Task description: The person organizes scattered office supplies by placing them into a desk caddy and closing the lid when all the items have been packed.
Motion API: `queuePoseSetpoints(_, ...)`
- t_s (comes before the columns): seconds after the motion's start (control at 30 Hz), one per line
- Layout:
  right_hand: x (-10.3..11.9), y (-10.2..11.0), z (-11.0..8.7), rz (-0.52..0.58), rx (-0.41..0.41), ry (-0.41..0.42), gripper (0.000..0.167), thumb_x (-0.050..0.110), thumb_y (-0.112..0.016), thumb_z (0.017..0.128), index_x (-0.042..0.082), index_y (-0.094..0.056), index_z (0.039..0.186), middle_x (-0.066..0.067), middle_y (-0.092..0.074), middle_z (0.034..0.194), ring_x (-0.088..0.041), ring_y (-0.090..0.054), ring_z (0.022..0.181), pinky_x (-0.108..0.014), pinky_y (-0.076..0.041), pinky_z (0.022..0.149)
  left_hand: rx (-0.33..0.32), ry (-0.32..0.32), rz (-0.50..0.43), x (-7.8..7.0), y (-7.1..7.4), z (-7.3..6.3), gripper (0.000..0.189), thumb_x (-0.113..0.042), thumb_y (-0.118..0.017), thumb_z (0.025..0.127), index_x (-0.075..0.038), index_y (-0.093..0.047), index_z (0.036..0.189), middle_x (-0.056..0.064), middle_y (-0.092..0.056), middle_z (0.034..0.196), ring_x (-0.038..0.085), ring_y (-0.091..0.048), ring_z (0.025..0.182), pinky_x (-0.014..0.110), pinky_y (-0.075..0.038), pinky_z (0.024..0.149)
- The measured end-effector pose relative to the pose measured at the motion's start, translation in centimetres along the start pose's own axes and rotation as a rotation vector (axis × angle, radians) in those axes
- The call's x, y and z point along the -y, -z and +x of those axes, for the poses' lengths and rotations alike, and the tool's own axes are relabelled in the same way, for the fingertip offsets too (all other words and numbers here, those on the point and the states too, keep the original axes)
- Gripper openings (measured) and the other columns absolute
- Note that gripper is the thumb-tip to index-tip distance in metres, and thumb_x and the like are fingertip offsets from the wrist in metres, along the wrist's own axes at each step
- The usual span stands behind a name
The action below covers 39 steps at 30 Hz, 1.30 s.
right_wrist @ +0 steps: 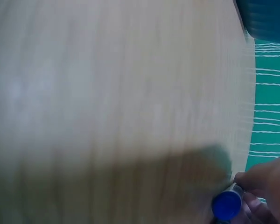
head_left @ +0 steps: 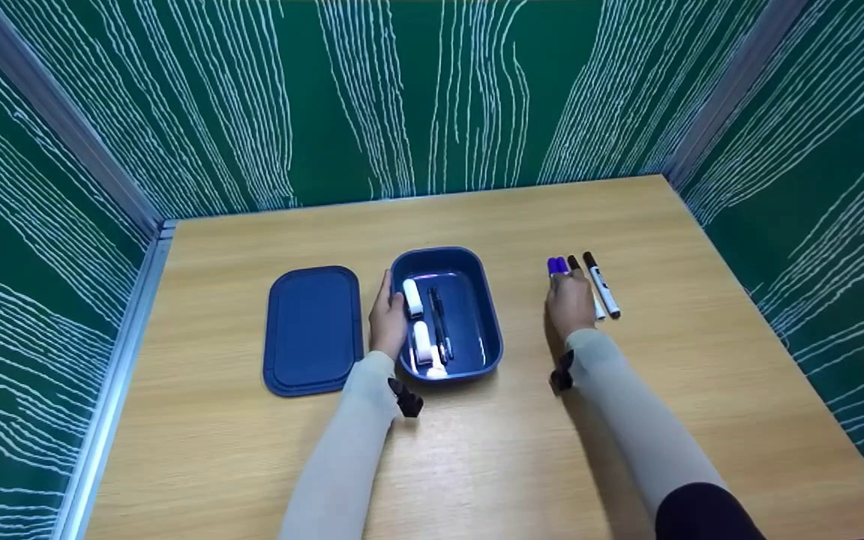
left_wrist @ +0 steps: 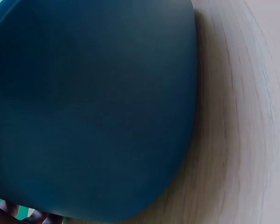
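- Box [head_left: 490, 330], dark blue and uncovered, mid-table; probably light, stiff plastic, a bit slick, best steadied by its side walls
- Lid [head_left: 313, 330], flat on the table [head_left: 199, 420] left of the box; likely easiest lifted by an edge
- Left hand [head_left: 387, 322], against the box's left wall, fingers fairly straight
- Right hand [head_left: 571, 300], pinching a blue-ended marker [right_wrist: 226, 206] right of the box; I cannot tell whether it holds a second
- Black-capped marker [head_left: 601, 285], beside that hand; likely light, rigid, prone to roll, best gripped mid-barrel
- Dark pens [head_left: 439, 322], inside the box
- White pieces [head_left: 412, 298], beside the pens
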State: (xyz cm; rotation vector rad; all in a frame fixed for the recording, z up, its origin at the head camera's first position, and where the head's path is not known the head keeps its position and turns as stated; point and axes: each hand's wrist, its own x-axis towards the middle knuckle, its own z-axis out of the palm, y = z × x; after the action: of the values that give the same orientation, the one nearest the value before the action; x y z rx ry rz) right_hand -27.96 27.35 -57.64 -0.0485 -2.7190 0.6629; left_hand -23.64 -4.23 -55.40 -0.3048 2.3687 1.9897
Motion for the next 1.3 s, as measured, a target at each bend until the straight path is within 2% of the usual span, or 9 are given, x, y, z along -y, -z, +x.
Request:
queuePoseSetpoints(0.23,0.02,-0.01,-0.14,-0.010,0.013,0.000,0.019,-0.001,-0.055,0.094,-0.012,-0.070,0.091,-0.031,-0.062,0.093,-0.045,-0.066,0.080,-0.053,-0.056,0.068,0.001,-0.001,-0.001,0.04,0.03,-0.07,0.053,-0.024,-0.034,0.109,-0.037,-0.018,0.157,-0.004,-0.019,0.164,0.021,-0.020,0.150,0.042,-0.020,0.122)
queuePoseSetpoints(0.5,0.30,0.17,-0.23,0.001,0.047,-0.044,0.017,-0.002,-0.055,0.092,-0.012,-0.069,0.095,-0.029,-0.061,0.097,-0.044,-0.066,0.083,-0.052,-0.056,0.071,0.000,0.001,0.008,0.05,0.01,-0.05,0.052,-0.026,-0.034,0.109,-0.038,-0.018,0.157,-0.005,-0.019,0.164,0.021,-0.019,0.150,0.042,-0.020,0.122)
queuePoseSetpoints(0.8,0.21,0.16,-0.10,-0.001,0.067,-0.047,0.017,-0.001,-0.054,0.093,-0.008,-0.069,0.091,-0.028,-0.061,0.096,-0.043,-0.066,0.083,-0.051,-0.056,0.071,0.001,0.001,0.011,-0.05,-0.02,-0.19,0.053,-0.025,-0.034,0.109,-0.037,-0.018,0.157,-0.004,-0.019,0.164,0.021,-0.020,0.150,0.043,-0.020,0.122)
queuePoseSetpoints(1.03,0.09,0.30,-0.23,0.023,0.097,-0.064,0.010,-0.007,-0.057,0.081,-0.008,-0.066,0.085,-0.025,-0.059,0.095,-0.039,-0.063,0.083,-0.049,-0.054,0.071,-0.001,-0.015,-0.002,-0.09,-0.01,-0.22,0.053,-0.022,-0.035,0.108,-0.034,-0.019,0.158,-0.001,-0.020,0.164,0.023,-0.021,0.150,0.043,-0.021,0.121)
queuePoseSetpoints(1.3,0.41,0.64,-0.18,0.067,0.139,-0.100,0.022,-0.005,-0.058,0.082,-0.009,-0.068,0.100,-0.024,-0.057,0.101,-0.037,-0.059,0.090,-0.047,-0.054,0.075,0.002,-0.018,-0.006,-0.19,0.05,-0.13,0.054,-0.022,-0.034,0.108,-0.035,-0.018,0.158,-0.002,-0.020,0.164,0.023,-0.020,0.150,0.043,-0.020,0.122)
